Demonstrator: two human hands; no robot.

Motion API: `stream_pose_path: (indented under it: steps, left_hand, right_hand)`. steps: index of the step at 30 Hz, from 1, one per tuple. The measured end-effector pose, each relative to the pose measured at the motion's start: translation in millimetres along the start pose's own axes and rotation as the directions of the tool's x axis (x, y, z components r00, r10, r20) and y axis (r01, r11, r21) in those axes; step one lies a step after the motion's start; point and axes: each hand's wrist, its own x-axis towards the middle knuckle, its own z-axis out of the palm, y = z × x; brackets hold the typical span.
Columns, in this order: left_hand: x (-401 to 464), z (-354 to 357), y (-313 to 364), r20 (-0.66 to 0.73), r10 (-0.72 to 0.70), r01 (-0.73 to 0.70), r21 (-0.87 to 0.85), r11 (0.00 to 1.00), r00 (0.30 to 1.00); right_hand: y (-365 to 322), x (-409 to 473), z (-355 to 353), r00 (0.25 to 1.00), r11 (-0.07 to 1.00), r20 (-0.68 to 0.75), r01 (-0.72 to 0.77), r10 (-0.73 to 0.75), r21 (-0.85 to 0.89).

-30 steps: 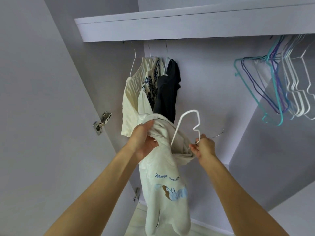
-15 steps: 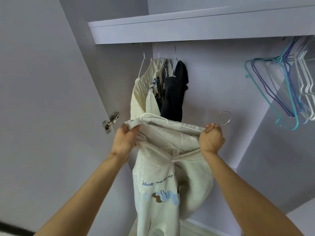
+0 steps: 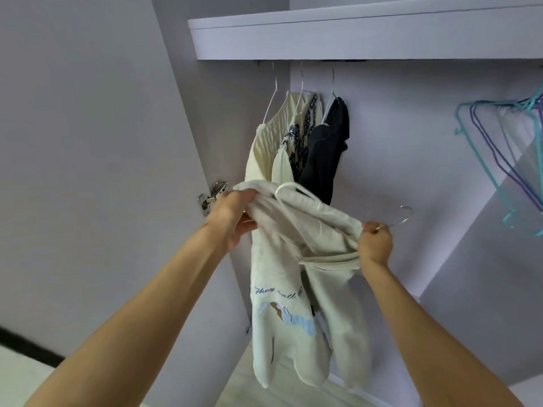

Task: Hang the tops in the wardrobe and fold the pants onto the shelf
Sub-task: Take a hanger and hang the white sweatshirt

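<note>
- Left hand has a closed grip on the left shoulder of the cream top
- Right hand pinches the white hanger by its metal hook, right of the top
- Three tops hang beyond, under the shelf

White hanger now sits inside the cream top's neckline

The white plastic-coated wire hanger, which stood upright above the cream printed cotton top a second ago, now lies tilted with the fabric drawn over it; the left hand pulls the cloth out leftward, and the right hand pinches the neck below the metal hook.
</note>
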Motion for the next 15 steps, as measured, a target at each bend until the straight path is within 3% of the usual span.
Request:
stream_pose_path:
  steps: [3,6,9,12,15]
  left_hand:
    - [2,10,5,0.070,-0.039,0.047,-0.124,0.991,0.997]
    - [2,19,1,0.128,-0.044,0.070,-0.200,0.977,0.991]
    - [4,19,0,0.174,-0.038,0.082,-0.256,0.963,0.984]
    - [2,22,0,0.227,-0.023,0.078,-0.237,0.968,0.974]
    - [-2,26,4,0.247,-0.009,0.076,-0.261,0.962,0.969]
  right_hand:
    - [11,-8,7,0.982,0.983,0.050,-0.180,0.181,-0.023]
    - [25,-10,10,0.896,0.898,0.082,-0.440,0.437,0.020]
    - [35,-7,12,0.814,0.817,0.196,-0.570,0.547,0.086]
    - [29,-5,19,0.827,0.834,0.218,-0.545,0.519,0.084]
    - [16,-25,33,0.877,0.903,0.216,-0.415,0.429,-0.107]
